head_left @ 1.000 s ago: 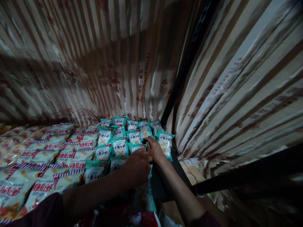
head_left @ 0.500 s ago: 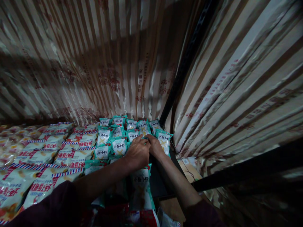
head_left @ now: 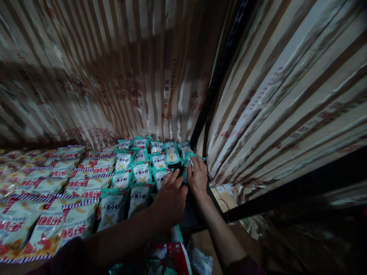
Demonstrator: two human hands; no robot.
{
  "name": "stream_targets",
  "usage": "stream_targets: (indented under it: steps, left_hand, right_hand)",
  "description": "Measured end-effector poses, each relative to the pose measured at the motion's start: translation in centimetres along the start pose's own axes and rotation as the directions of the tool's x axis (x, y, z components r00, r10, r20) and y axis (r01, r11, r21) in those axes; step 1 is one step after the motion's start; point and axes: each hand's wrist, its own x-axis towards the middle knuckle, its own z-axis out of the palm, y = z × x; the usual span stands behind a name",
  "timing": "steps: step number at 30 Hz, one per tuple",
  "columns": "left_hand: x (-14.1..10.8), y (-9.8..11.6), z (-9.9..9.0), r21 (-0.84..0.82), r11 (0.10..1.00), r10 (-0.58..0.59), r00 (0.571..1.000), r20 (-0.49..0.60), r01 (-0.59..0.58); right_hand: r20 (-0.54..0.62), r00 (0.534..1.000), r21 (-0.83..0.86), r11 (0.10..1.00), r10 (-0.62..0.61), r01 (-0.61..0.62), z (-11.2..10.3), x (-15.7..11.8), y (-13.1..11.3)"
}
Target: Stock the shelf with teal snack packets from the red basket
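Observation:
My left hand [head_left: 172,196] is over the front rows of small teal-and-white snack bags, its fingers apart and touching or very near one snack bag [head_left: 159,175]. My right hand [head_left: 197,177] lies with spread fingers on another teal snack bag [head_left: 187,161] at the right end of the rows, covering much of it. Between the hands a dark gap [head_left: 177,168] shows the black shelf surface. More teal bags stand in rows behind and to the left, such as a larger one [head_left: 111,208] in front.
White snack bags with red lettering [head_left: 76,225] fill the left side, with round wrapped items [head_left: 10,173] beyond them. A black post [head_left: 200,114] rises at the back right corner, before striped hanging sheeting [head_left: 137,76]. A red package [head_left: 177,256] is low in front.
My hands, close together before, have moved apart: the left back toward me, the right onto the end bag. The dark gap between them now shows. The view has shifted slightly.

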Motion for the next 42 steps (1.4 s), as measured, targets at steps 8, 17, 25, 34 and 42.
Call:
stream_targets:
  steps: [8, 17, 25, 34, 42]
  left_hand:
    - [-5.4, 4.1, 2.7, -0.164, 0.983, 0.07, 0.992, -0.102, -0.086]
    - [-3.6, 2.3, 2.9, -0.249, 0.962, -0.14, 0.984, -0.107, 0.11]
    - [3.7, 1.6, 1.2, -0.396, 0.846, -0.399, 0.916, -0.029, 0.356]
    - [7.2, -0.1, 1.8, -0.365, 0.8, -0.484, 0.872, 0.075, 0.475]
    - [6.4, -0.7, 2.4, -0.367, 0.842, -0.417, 0.909, 0.023, 0.396]
  right_hand:
    - [0.079, 0.988, -0.165, 0.979, 0.136, -0.122, 0.0, -2.0, 0.4]
    - [-0.009, 0.999, -0.048, 0.998, 0.037, -0.037, 0.3, -2.8, 1.1]
    - [0.094, 0.992, -0.008, 0.997, -0.08, 0.081, 0.8, -1.6, -0.2]
    - [0.175, 0.978, 0.084, 0.991, -0.114, 0.101, 3.1, -0.6, 0.1]
    - [0.19, 0.974, 0.085, 0.99, -0.123, 0.109, 3.6, -0.4, -0.3]
